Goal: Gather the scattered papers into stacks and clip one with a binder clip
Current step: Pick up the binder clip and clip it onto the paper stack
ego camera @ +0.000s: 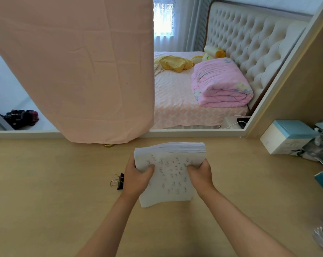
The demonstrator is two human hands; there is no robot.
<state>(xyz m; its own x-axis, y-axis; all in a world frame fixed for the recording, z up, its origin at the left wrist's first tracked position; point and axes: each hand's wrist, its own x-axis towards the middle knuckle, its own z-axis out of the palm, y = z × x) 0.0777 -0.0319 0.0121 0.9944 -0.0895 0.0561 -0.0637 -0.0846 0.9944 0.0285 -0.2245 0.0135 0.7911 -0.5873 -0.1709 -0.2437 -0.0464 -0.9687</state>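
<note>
A thick stack of white paper sheets with faint handwriting (172,175) is over the middle of the pale wooden desk (45,201), somewhat nearer its far edge, tilted so its written face and the layered upper edge of the sheets show. The left hand (136,179) grips the stack's left side and the right hand (200,176) its right side, each with the thumb pressed on the front face and the fingers wrapped out of sight behind. The stack looks heavy for paper but limp: its lower edge bows, so it will probably sag and fan out if held by one corner. Holding both long sides suits squaring it, and the clip would bite best on one short edge once the sheets are flush. The small black binder clip with silver wire handles (120,181) lies on the desk just beside the left hand, toward the left edge, apart from the paper. Whether the stack's lower edge touches the desk cannot be told. The writing is too blurred to read. A white and blue box (286,138) sits by the right edge, and the items beyond it are cut off.
</note>
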